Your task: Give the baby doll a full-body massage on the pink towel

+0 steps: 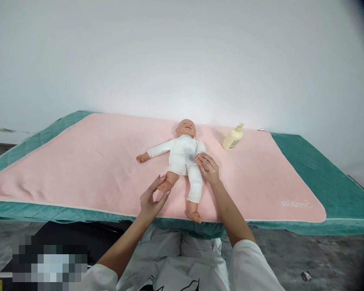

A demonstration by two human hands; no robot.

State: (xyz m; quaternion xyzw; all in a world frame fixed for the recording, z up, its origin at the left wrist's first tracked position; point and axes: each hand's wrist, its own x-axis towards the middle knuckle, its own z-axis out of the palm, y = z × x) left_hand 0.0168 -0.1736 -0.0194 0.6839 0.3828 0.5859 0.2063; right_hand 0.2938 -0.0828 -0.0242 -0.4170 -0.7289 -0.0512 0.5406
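Note:
A baby doll (182, 155) with a white cloth body lies on its back on a pink mat (115, 153), its head toward the wall. My left hand (152, 199) has its thumb and fingers around the doll's bare foot on the left, whose leg is bent up. With the fingertips of my right hand (209, 167) I hold the doll's small hand on the right, beside its belly. The doll's other arm stretches out to the left, and its other leg points toward me.
A pale yellow pump bottle (232, 138) stands on the mat to the right of the doll's head. Green padded cover (315, 169) shows around the mat. Behind is a white wall (182, 60); a black object (100, 238) is below left.

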